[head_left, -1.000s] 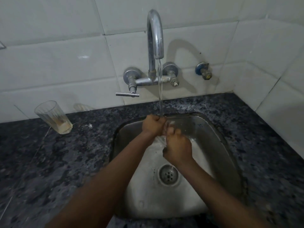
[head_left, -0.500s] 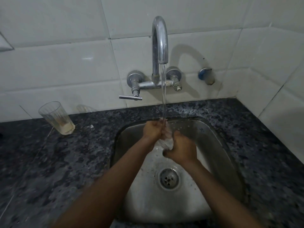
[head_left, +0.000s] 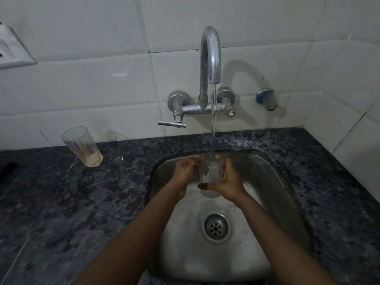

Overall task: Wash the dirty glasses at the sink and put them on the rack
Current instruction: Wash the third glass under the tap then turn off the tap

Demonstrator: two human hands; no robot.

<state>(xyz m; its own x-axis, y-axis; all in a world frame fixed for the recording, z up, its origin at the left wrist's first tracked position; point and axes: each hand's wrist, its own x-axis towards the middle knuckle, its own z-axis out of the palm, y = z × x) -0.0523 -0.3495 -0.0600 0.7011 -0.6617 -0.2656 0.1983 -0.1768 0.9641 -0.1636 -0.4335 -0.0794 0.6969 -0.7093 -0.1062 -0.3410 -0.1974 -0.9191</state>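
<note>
I hold a clear glass upright over the steel sink, right under the running stream from the tap. My right hand grips it from the right and below. My left hand holds its left side near the rim. Water falls into the glass. A second, dirty glass with a pale residue at its bottom stands on the dark counter at the left, near the wall.
The speckled dark stone counter surrounds the sink. A lever handle sticks out left below the tap. The drain is in the sink's middle. A white wall socket sits at far left. No rack is in view.
The glass has turned upright under the stream, and my right hand has shifted to cup it from the right and below. The view has moved back and down a little.
</note>
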